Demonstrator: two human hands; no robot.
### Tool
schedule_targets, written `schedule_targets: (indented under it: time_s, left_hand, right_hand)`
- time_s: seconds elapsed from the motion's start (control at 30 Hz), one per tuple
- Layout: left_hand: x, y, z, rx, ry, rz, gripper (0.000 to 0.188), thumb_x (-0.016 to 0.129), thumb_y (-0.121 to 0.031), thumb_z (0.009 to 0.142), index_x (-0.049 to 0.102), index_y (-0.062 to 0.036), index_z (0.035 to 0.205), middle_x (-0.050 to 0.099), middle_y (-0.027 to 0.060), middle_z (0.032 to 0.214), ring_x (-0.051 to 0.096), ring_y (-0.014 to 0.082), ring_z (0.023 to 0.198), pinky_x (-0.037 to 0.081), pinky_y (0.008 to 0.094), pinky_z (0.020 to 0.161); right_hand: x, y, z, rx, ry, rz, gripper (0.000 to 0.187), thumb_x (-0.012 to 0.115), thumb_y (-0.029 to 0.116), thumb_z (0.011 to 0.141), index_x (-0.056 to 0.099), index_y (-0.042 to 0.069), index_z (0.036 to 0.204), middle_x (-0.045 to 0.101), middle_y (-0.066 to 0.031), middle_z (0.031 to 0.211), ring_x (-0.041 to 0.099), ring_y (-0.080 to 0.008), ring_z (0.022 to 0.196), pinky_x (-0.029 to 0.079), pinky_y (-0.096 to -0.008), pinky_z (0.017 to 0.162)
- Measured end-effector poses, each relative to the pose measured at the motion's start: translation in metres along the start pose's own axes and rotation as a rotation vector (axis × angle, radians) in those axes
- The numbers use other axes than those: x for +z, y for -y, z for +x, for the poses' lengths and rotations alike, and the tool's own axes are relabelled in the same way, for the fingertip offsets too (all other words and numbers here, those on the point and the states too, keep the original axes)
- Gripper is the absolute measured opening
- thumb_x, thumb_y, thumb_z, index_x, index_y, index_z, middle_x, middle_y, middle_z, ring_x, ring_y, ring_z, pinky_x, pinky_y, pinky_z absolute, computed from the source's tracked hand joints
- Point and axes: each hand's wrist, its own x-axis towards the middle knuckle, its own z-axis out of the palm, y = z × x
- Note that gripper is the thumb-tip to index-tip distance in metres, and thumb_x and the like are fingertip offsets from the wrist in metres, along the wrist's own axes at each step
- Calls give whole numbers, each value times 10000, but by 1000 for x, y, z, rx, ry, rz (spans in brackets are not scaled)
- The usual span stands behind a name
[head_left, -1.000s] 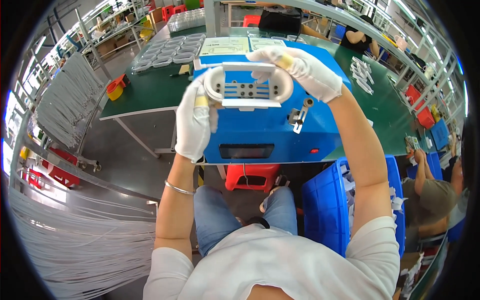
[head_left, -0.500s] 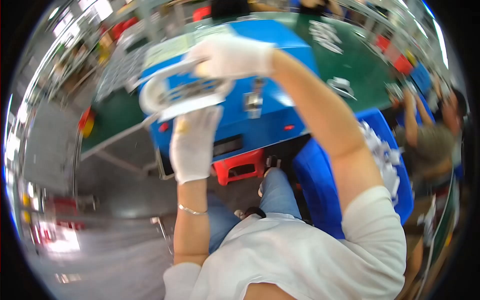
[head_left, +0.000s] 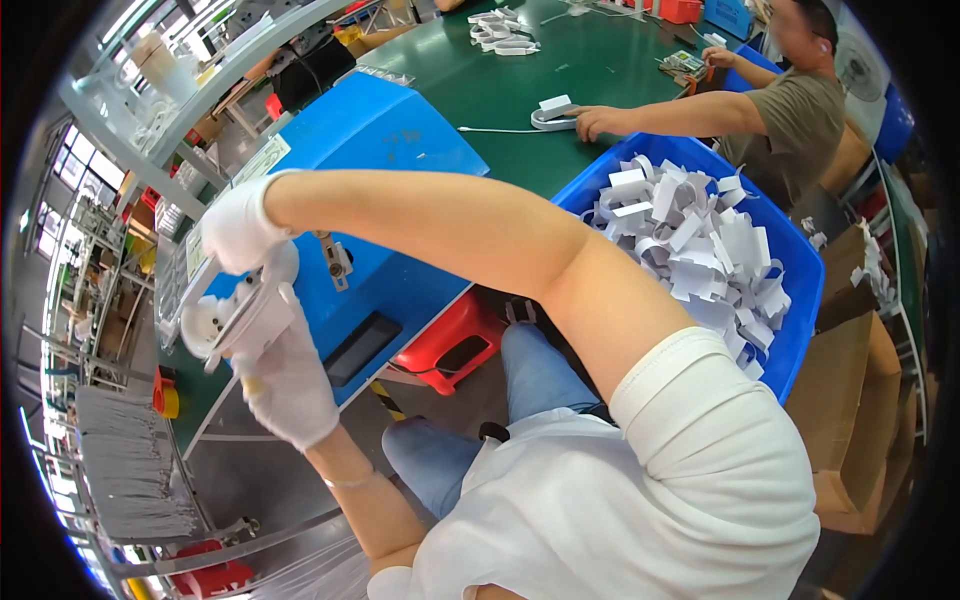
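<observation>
Both my hands wear white gloves and are at a white plastic housing (head_left: 258, 318), a thin-walled part with rounded ends and small dark holes, over the left side of the blue machine (head_left: 420, 235). My left hand (head_left: 292, 392) grips it from below, with the fingers behind its flat face. My right hand (head_left: 240, 222) is closed at its upper end, the arm stretched across the machine; the glove hides the fingertips. A metal latch-like fitting (head_left: 336, 262) sits on the machine just right of the housing.
On the right stands a blue bin (head_left: 805, 290) heaped with white plastic parts (head_left: 690, 230). A co-worker's hand (head_left: 600, 122) touches a white part on the green table (head_left: 540, 165). A red stool (head_left: 450, 350) is under the table; a cardboard box (head_left: 850, 400) stands lower right.
The view has swung to the right, so the machine and my hands now appear farther left. The white housing stays in my hands, now tilted more upright. The co-worker's table side has come into view.
</observation>
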Motion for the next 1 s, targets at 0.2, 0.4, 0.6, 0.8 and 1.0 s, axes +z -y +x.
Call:
schedule_targets:
  time_s: [0.2, 0.4, 0.6, 0.8, 1.0]
  left_hand:
    - [88, -36, -23, 322, 159, 781, 897, 666, -365, 793, 183, 53, 1423, 169, 269, 1477, 207, 412, 1362, 139, 529, 1139]
    - [39, -86, -60, -314, 190, 1305, 988, 788, -471, 679, 331, 83, 1358, 528, 233, 1231, 549, 330, 1124, 428, 420, 967]
    - [21, -63, -58, -544, 128, 1271, 835, 767, -392, 739, 397, 70, 1329, 595, 201, 1154, 593, 286, 1070, 439, 384, 953]
    - [15, -53, -50, -570, 71, 1264, 775, 748, -342, 768, 402, 64, 1330, 601, 187, 1152, 592, 273, 1074, 432, 379, 962]
    - [15, -37, -35, -672, 136, 1246, 665, 724, -240, 776, 448, 71, 1295, 609, 179, 1147, 594, 245, 1063, 425, 356, 964]
  right_hand:
    - [-120, 10, -68, 234, -403, 492, 264, 595, 185, 814, 663, 76, 1044, 669, -121, 848, 638, -228, 754, 515, -349, 706]
    - [-19, -46, -241, 1542, -458, 1218, 208, 626, 262, 835, 640, 54, 828, 512, -19, 571, 458, -132, 456, 326, -272, 396]
    - [58, -42, -425, 1980, -660, 944, 384, 599, 334, 837, 579, -16, 995, 596, -82, 776, 584, -184, 636, 475, -333, 561]
    - [69, 46, -483, 1639, 650, 298, 494, 577, 180, 750, 565, 44, 1225, 589, -182, 1198, 563, -320, 1111, 440, -364, 956]
    - [42, 91, -484, 1570, 985, 175, 246, 585, 193, 773, 693, 80, 963, 659, -169, 1017, 623, -318, 978, 494, -377, 861]
